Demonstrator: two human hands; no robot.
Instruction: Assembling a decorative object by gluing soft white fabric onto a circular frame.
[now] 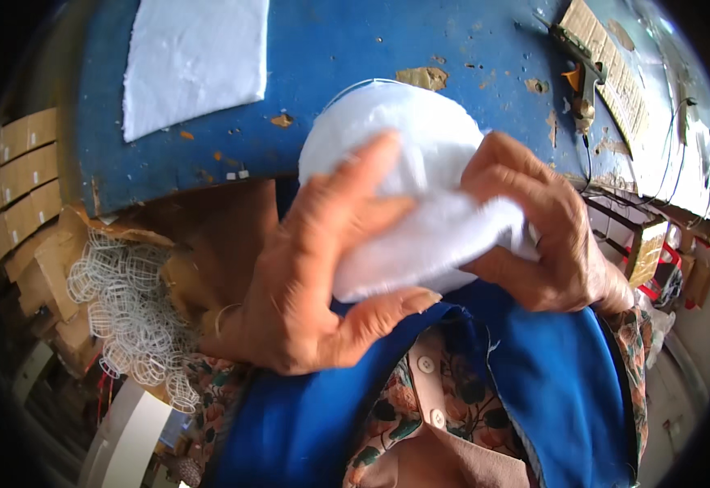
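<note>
A rounded white fabric piece [403, 130], dome-shaped with a thin wire rim at its top edge, is held close to my body above the front edge of the blue worktable [355, 41]. My left hand [306, 268] wraps its left and lower side, thumb under the folded cloth. On the right side my right hand [542, 244] pinches the loose white cloth with bent fingers. Both hands grip the same piece.
A flat white fabric sheet [192, 61] lies at the table's far left. A glue gun [582, 81] with its cord rests at the far right beside a cardboard strip [615, 73]. A pile of white wire frames [127, 301] fills a cardboard box at my left. My blue apron [534, 390] is below.
</note>
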